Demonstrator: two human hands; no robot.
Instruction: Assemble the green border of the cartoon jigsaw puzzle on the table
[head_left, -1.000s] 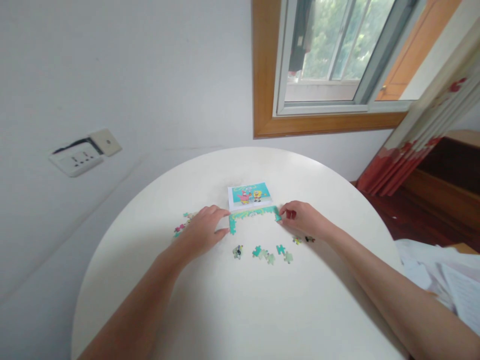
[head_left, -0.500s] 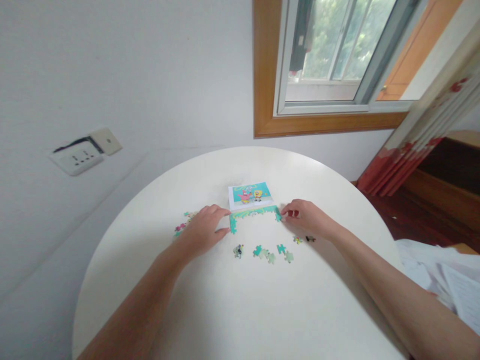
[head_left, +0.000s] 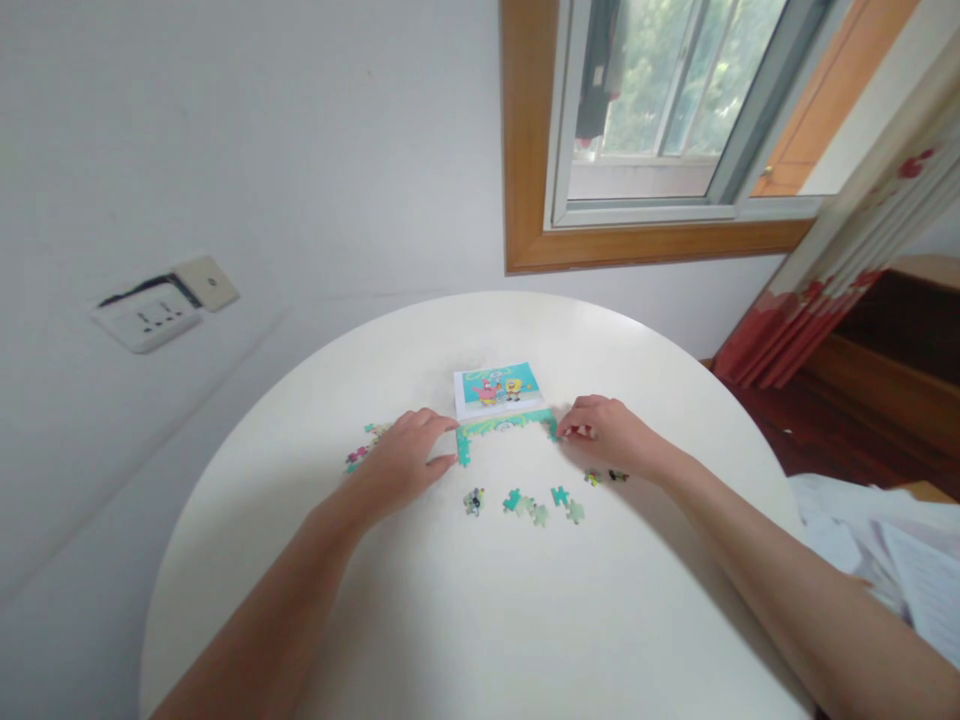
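Note:
A partly joined jigsaw puzzle (head_left: 504, 423) lies on the white round table, a teal strip with short arms running down both ends. My left hand (head_left: 405, 452) rests at its left arm, thumb and fingers spread apart, holding nothing. At the opposite end, my right hand (head_left: 609, 436) is curled, with thumb and fingertips pinched on the teal puzzle piece (head_left: 553, 428) there; the fingers partly cover it. Just behind the strip is a picture card (head_left: 496, 391) with a pink and a yellow cartoon figure.
Loose teal and pale green pieces (head_left: 525, 505) lie in front on the table (head_left: 450, 620), near a dark patterned piece (head_left: 473, 501). More pieces (head_left: 360, 456) are beside my left hand, others (head_left: 594, 478) under my right wrist. Papers (head_left: 855, 540) sit at the right.
My right fingertips have shifted slightly left onto the end piece of the strip. My left hand stays in place. The whole view has moved a little.

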